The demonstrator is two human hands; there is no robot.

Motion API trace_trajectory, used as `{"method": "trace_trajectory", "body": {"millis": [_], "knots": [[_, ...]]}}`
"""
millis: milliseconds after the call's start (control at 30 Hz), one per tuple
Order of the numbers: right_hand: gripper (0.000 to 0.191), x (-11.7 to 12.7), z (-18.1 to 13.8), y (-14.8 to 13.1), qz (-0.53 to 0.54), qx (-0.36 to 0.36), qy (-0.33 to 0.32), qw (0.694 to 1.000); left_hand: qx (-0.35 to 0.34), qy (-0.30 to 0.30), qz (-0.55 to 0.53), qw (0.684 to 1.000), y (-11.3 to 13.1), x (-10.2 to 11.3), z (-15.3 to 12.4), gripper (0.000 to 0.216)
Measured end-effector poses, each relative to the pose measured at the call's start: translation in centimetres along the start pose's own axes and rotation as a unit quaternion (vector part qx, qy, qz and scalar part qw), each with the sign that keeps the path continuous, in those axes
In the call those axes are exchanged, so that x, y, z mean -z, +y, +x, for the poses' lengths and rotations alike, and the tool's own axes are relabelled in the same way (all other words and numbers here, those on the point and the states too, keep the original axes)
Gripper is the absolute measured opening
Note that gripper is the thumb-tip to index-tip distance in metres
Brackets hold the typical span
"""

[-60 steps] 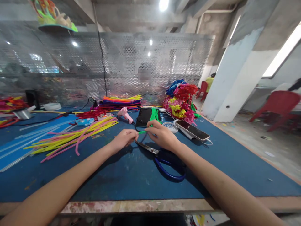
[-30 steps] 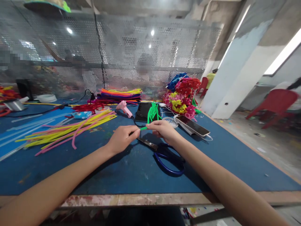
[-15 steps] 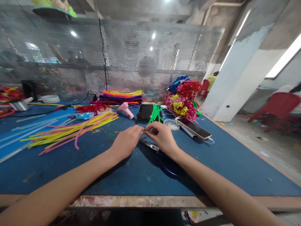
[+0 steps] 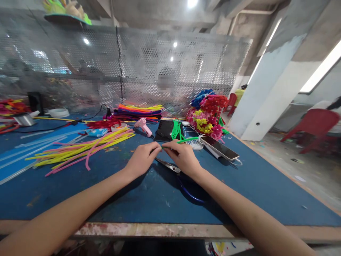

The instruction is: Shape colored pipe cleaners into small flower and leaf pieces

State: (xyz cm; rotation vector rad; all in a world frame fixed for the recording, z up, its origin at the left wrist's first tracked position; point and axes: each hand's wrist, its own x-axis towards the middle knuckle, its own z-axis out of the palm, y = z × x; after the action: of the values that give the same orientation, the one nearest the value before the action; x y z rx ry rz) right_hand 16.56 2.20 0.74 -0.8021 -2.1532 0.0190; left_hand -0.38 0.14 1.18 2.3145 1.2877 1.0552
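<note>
My left hand (image 4: pixel 142 156) and my right hand (image 4: pixel 185 158) meet over the middle of the table, fingertips pinched together. Between them they grip a green pipe cleaner (image 4: pixel 188 139), one end of which sticks out to the right past my right hand. Its pinched part is mostly hidden by the fingers. Under my hands lies a pair of scissors (image 4: pixel 170 165), with metal blades pointing up and left and a dark blue handle partly under my right wrist. More green pipe cleaners (image 4: pixel 176 130) rest just beyond, on a black tray (image 4: pixel 162 130).
Yellow and pink pipe cleaners (image 4: pixel 87 149) spread at left, near clear glue sticks (image 4: pixel 39 144). A pink glue gun (image 4: pixel 144 127) lies behind my hands. At right are a phone (image 4: pixel 220 148), a dish of beads (image 4: pixel 195 144) and bunched pipe-cleaner flowers (image 4: pixel 205 110). A perforated metal screen (image 4: pixel 146 67) stands behind.
The green pipe cleaner now extends rightward from my right hand, where it did not show clearly before. Both hands stay pinched together in nearly the same place. The view has tilted slightly up.
</note>
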Motion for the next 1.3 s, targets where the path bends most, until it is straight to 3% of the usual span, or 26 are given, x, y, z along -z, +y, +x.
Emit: {"method": "trace_trajectory", "body": {"millis": [133,367,467,633,900,1133,1300], "knots": [[0.018,0.1,0.1,-0.1,0.068,-0.062,-0.001,0.996,0.007,-0.005,-0.024,1.000,-0.4,0.0,0.2,0.026],[0.025,0.0,0.0,0.7,0.194,-0.156,-0.018,0.968,-0.050,-0.034,0.031,0.998,-0.8,-0.8,-0.5,0.025],[0.012,0.3,0.2,0.4,0.145,-0.122,-0.030,0.981,-0.054,-0.021,0.052,0.997,-0.7,-0.9,-0.7,0.027],[0.016,0.8,0.3,-0.5,0.065,-0.036,-0.037,0.997,-0.053,-0.003,0.053,0.997,-0.7,-0.6,-0.5,0.026],[0.018,0.1,-0.1,0.8,0.061,0.022,-0.022,0.998,-0.059,0.011,0.010,0.998,-0.3,-0.1,-0.2,0.021],[0.013,0.3,0.0,0.5,0.096,-0.002,-0.002,0.995,-0.045,0.023,0.004,0.999,-0.3,0.1,-0.2,0.021],[0.010,0.9,0.5,0.0,0.183,-0.109,-0.016,0.977,-0.056,0.032,0.008,0.998,-0.6,0.1,-0.1,0.021]]}}
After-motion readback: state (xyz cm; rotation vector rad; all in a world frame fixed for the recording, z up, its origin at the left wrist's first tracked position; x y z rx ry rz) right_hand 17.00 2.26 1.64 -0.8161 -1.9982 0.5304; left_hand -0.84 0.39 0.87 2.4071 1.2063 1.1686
